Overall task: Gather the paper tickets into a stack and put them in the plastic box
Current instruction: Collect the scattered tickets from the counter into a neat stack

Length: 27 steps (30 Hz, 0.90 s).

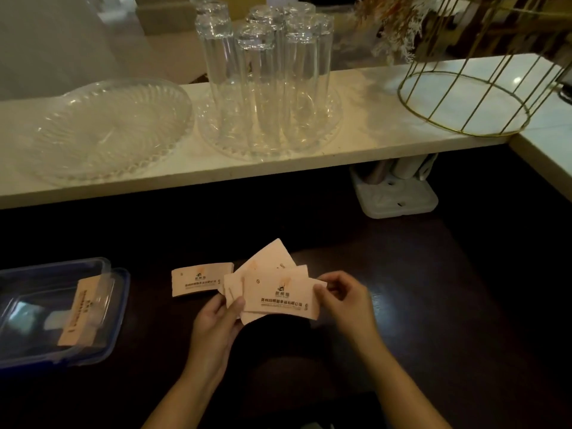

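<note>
Both hands hold a fanned bunch of pale pink paper tickets [275, 289] above the dark counter. My left hand [216, 317] pinches the fan's lower left corner, thumb on top. My right hand [343, 301] grips its right edge. A neat stack of tickets [198, 280] lies flat on the counter just left of the fan. At the far left sits the clear plastic box with a blue rim [119, 308], and one more bundle of tickets [82, 314] lies inside it.
A raised pale stone ledge [377, 119] runs behind the counter with a ribbed glass dish [102, 128], a glass tray of several upturned tumblers [266, 78] and a gold wire cage [473, 97]. A white power strip [396, 193] sits under the ledge on the right.
</note>
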Each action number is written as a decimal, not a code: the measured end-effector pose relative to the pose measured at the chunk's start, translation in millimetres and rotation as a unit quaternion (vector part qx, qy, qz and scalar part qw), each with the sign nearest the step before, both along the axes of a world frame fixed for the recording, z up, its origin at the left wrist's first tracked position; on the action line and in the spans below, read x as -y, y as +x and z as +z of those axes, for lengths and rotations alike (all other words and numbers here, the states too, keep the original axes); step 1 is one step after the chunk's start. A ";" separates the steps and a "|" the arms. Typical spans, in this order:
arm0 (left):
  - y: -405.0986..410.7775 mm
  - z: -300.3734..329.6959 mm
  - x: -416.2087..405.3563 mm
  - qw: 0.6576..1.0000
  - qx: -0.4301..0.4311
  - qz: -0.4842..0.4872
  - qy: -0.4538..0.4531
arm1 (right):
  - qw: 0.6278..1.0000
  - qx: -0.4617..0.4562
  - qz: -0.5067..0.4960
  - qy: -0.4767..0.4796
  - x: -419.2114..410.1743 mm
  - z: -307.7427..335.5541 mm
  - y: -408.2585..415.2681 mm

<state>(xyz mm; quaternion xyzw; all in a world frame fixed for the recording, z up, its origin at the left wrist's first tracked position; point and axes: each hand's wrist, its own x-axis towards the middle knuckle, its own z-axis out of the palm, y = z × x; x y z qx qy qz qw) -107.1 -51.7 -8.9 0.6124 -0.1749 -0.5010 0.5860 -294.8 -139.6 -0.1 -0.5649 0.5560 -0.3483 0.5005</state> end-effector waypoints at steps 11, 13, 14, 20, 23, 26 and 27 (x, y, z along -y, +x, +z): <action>1.1 -8.9 -9.4 0.998 0.030 -0.046 0.026 | 0.982 -0.020 0.181 0.040 -13.5 -27.2 9.1; 1.6 -12.9 -11.8 0.997 0.029 -0.063 0.035 | 0.971 0.019 0.229 0.060 -16.5 -35.2 10.9; 2.4 -14.4 -12.3 0.996 0.034 -0.074 0.037 | 0.970 0.028 0.234 0.064 -18.2 -37.0 12.6; -6.4 -28.3 -7.9 0.981 0.100 -0.111 0.120 | 0.953 -0.120 0.254 -0.117 -26.4 -47.3 18.0; -15.0 -37.3 -0.2 0.979 0.137 -0.066 0.136 | 0.942 -0.177 0.236 -0.158 -29.8 -59.1 22.0; -20.7 -49.1 6.4 0.981 0.138 -0.003 0.137 | 0.931 -0.225 0.220 -0.184 -32.8 -72.2 25.5; -22.8 -53.6 8.0 0.980 0.137 0.012 0.143 | 0.930 -0.231 0.218 -0.185 -34.3 -75.9 26.5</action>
